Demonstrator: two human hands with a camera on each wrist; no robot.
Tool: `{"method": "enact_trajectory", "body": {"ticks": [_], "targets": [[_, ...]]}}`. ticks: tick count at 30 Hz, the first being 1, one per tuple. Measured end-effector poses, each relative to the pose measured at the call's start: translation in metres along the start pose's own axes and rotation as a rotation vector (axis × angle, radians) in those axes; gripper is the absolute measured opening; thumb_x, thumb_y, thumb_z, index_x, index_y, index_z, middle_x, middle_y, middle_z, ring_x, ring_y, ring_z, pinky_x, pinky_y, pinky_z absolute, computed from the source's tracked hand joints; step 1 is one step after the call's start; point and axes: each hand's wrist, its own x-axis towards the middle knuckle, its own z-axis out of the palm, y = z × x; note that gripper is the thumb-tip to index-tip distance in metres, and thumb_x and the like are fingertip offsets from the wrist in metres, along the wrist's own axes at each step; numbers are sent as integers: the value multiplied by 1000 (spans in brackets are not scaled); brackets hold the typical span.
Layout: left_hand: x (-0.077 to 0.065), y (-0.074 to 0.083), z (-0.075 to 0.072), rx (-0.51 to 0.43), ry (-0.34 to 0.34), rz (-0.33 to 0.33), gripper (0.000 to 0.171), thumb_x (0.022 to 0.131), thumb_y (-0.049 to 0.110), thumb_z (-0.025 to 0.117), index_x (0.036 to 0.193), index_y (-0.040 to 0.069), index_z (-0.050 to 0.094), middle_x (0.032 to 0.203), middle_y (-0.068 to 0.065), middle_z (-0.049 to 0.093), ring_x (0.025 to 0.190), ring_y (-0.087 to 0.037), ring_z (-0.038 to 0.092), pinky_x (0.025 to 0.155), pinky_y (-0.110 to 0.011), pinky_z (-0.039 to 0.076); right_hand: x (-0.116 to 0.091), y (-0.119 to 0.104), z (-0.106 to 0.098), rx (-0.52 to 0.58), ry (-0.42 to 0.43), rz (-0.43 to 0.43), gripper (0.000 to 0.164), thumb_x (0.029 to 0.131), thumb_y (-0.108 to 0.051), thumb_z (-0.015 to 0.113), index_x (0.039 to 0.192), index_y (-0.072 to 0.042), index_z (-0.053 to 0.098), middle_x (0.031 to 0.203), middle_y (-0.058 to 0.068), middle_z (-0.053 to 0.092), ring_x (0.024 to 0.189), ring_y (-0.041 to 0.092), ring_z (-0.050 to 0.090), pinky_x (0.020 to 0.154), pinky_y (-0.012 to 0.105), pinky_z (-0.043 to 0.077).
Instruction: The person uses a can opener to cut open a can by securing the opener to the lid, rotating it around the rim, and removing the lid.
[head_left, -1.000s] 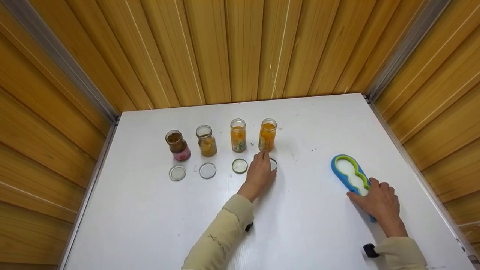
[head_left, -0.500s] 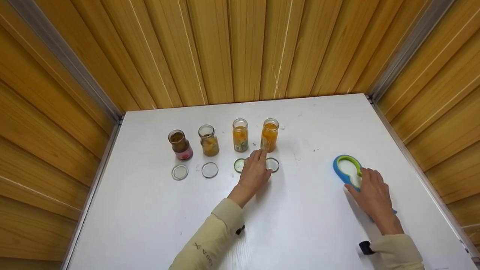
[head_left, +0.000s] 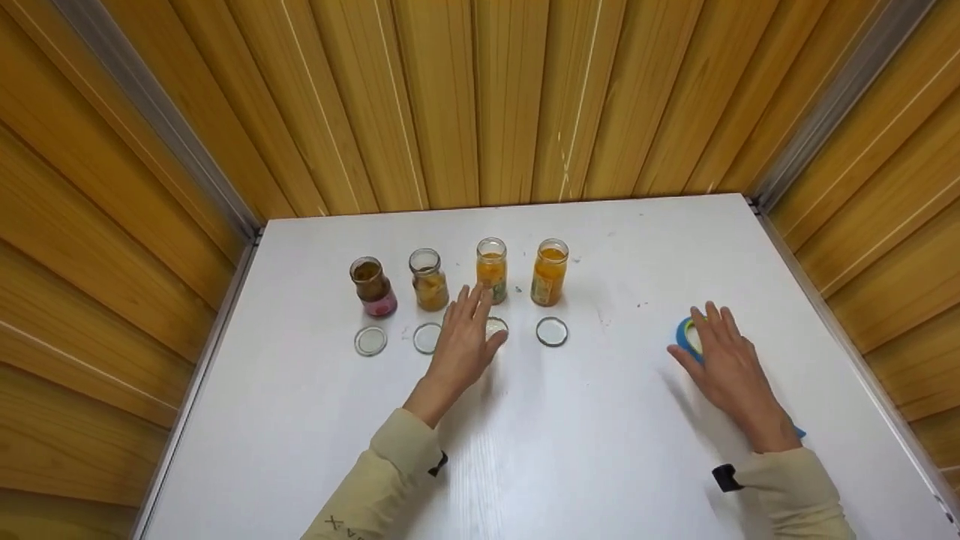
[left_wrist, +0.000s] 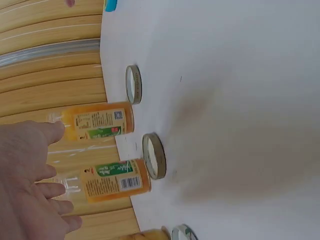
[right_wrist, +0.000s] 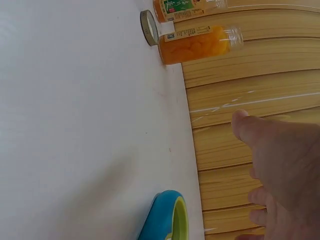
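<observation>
My left hand [head_left: 461,349] hovers with spread fingers above the row of lids, partly covering a lid [head_left: 499,328] and the lower part of an orange-filled jar [head_left: 491,264] behind it. In the left wrist view, no object is in its palm. My right hand [head_left: 724,367] hangs, fingers extended, over a blue and green jar opener [head_left: 683,339], hiding most of it. The right wrist view shows the opener's end [right_wrist: 161,217] on the table, apart from the hand. A second orange-filled jar [head_left: 550,279] stands uncapped behind its lid [head_left: 552,331].
Farther left stand an open jar of pale yellow fruit [head_left: 430,290] and an open dark jar with a pink label [head_left: 376,292]. Their lids [head_left: 370,340] lie in front of them on the white table [head_left: 585,450]. Wood-patterned walls [head_left: 495,112] enclose the back and sides.
My left hand has moved left, away from the rightmost lid, and its fingers have spread. My right hand has risen off the jar opener and straightened its fingers. The jars stay put.
</observation>
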Motion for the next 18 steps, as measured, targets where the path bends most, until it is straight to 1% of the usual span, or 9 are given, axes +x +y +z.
{"method": "enact_trajectory", "body": {"ticks": [3, 6, 9, 12, 15, 18], "targets": [[-5, -11, -8, -3, 35, 3, 70, 89, 39, 61, 144, 8, 32, 150, -11, 24, 139, -29, 15, 109, -48, 18, 7, -3, -5, 16, 3, -28, 75, 92, -47, 52, 144, 1, 25, 149, 25, 16, 139, 37, 3, 98, 66, 15], [-9, -23, -15, 3, 83, 0, 68, 88, 39, 62, 142, 7, 35, 150, -12, 26, 138, -30, 17, 108, -49, 20, 14, -7, -8, 21, 1, -50, 75, 93, -46, 50, 145, 1, 24, 150, 25, 14, 139, 36, 2, 100, 64, 14], [-13, -36, -21, -11, 122, -9, 69, 87, 39, 64, 141, 7, 37, 149, -12, 28, 138, -31, 17, 109, -48, 17, 22, -11, -9, 17, -12, -65, 74, 94, -46, 49, 145, 1, 23, 150, 25, 13, 139, 35, 1, 101, 65, 13], [-20, -50, -27, -23, 135, -38, 70, 86, 40, 64, 142, 7, 36, 149, -12, 28, 139, -28, 14, 111, -45, 14, 31, -16, -8, 7, -24, -78, 73, 94, -45, 48, 145, 2, 24, 150, 25, 14, 139, 36, 2, 99, 66, 14], [-30, -69, -35, -24, 129, -91, 70, 87, 40, 63, 143, 9, 34, 150, -11, 25, 140, -27, 11, 112, -43, 10, 41, -21, -4, 0, -27, -99, 72, 94, -46, 47, 144, 1, 26, 150, 24, 15, 138, 37, 5, 99, 66, 16], [-38, -88, -43, -9, 140, -134, 70, 88, 39, 62, 144, 9, 33, 151, -11, 24, 140, -28, 11, 112, -42, 8, 53, -26, -1, -5, -30, -116, 71, 95, -46, 46, 145, 0, 25, 150, 23, 16, 138, 38, 7, 100, 65, 16]]}}
